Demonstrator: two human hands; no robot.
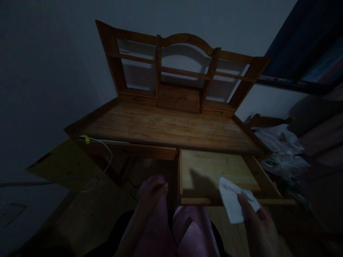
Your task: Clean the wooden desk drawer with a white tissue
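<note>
From the head camera, the only thing that could carry writing is the yellow tag (85, 138) on the white cable (106, 157) at the desk's left front corner. It is too small and too dim to read.

Your right hand (261, 223) is at the front of the desk (166, 126), low on its right side, with fingers and thumb pinched on a white cloth (232, 200). The cloth hangs crumpled over the front edge of the drawer (211, 167). That drawer is pulled out from under the right half of the desk, and its pale wooden bottom shows.

Your left hand (152, 191) lies on your left knee, in pink trousers (187, 228), below the desk's front edge and just left of the drawer. The dark hides how far its fingers are apart, so you cannot tell.

A wooden shelf unit (184, 71) stands along the back of the desk against the wall. Crumpled plastic bags (281, 150) lie just beside the desk's right end.
</note>
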